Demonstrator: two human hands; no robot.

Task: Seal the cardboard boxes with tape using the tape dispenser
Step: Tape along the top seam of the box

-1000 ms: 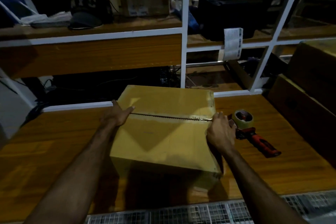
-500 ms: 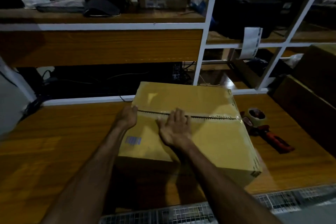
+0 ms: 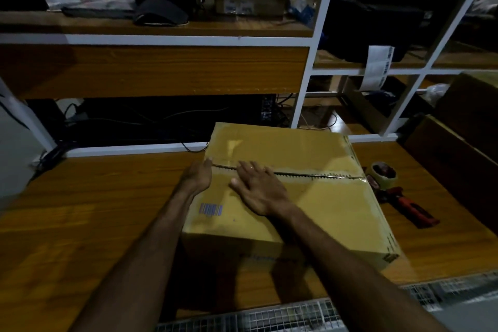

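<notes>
Tan cardboard box [image 3: 318, 205] (blue barcode [image 3: 211, 209])

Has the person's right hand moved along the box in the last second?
Yes. The right hand was at the right end of the seam on the cardboard box, near the tape dispenser; it now lies flat near the seam's left end, close to the left hand.

Noted cardboard box [image 3: 310, 213]: matt brown card, clear glossy tape [image 3: 296, 170] shining along top seam. Table [image 3: 80, 210] looked wood-grain, polished, faintly reflective. Tape dispenser [image 3: 396, 197]: red plastic handle, glossy roll. I saw shelf frame [image 3: 310, 43] as white-painted metal. Cap [image 3: 161, 5] was dark cloth. Wire mesh [image 3: 269, 315] at near edge, metallic.
</notes>
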